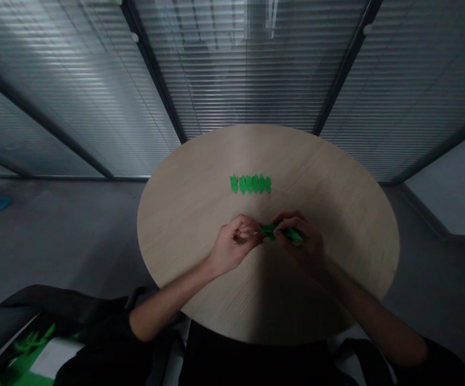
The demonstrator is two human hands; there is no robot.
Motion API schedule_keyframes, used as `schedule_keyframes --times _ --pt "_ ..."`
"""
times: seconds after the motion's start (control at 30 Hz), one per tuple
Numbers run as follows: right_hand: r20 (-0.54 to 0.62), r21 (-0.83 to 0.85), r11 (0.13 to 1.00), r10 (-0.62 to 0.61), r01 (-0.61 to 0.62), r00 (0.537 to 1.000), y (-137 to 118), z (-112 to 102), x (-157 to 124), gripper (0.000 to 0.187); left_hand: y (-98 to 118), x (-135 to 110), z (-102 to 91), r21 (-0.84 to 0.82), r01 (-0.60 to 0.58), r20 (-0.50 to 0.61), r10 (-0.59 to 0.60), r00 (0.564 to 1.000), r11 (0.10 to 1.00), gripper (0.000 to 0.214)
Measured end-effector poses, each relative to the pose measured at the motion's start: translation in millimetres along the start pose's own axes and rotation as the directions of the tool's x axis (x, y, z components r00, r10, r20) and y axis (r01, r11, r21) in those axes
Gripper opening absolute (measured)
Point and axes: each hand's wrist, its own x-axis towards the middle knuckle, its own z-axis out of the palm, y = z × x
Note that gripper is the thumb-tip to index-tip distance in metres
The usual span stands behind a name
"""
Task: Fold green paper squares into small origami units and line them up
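Risks, left to right. Left hand (236, 241): fingers curled, thumb and fingertips nearly meeting on the left end of the green piece (270, 229). Small grip; that end could slip out or bend if pinched too hard. Row (250, 184) of green leaf shapes on the desk (179, 214), beyond the hands, not touched: looks light and thin, so a forward drift of knuckles could knock it crooked. Piece itself: between both hands, above the near-middle of the desk; likely flimsy, could tear if the hands pull apart. Right hand (302, 241): half closed, fingers bent over the right part of the piece, thumb opposite; could crumple it by squeezing, and the cover hides any fold. One piece or several in there: can't tell.

Direction: long axis of the piece runs left-right, across the person's front, right end slightly nearer the body. Narrow tip seems to point left, into the left fingertips; right end partly hidden.
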Motion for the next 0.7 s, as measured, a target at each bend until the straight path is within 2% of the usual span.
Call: schedule_keyframes --times 0.17,0.37,0.53,0.63,0.7 --pt "-0.025 -0.019 1.000 -0.023 0.022 0.999 2 -1 -2 0.009 1 1 1.5 -0.072 0.043 -0.007 -0.043 0.999 0.997 0.006" --pt "-0.004 -0.005 0.999 -0.052 0.052 0.999 3 -3 -2 0.012 8 3 -2.5 0.011 0.023 -0.023 -0.022 0.999 1.000 0.006" --pt "0.005 -0.009 0.999 -0.041 0.041 0.999 4 -3 -4 0.012 10 4 -3.2 0.039 0.016 -0.014 -0.015 1.000 0.999 0.015" --pt "0.018 -0.001 1.000 -0.023 0.023 1.000 4 -1 -5 0.011 8 4 0.1 -0.028 0.073 0.020 -0.072 0.997 0.997 0.013" --pt "0.030 0.017 0.999 -0.032 0.031 0.999 5 1 -6 0.010 6 4 2.7 -0.072 0.134 0.057 -0.130 0.990 0.988 0.020"
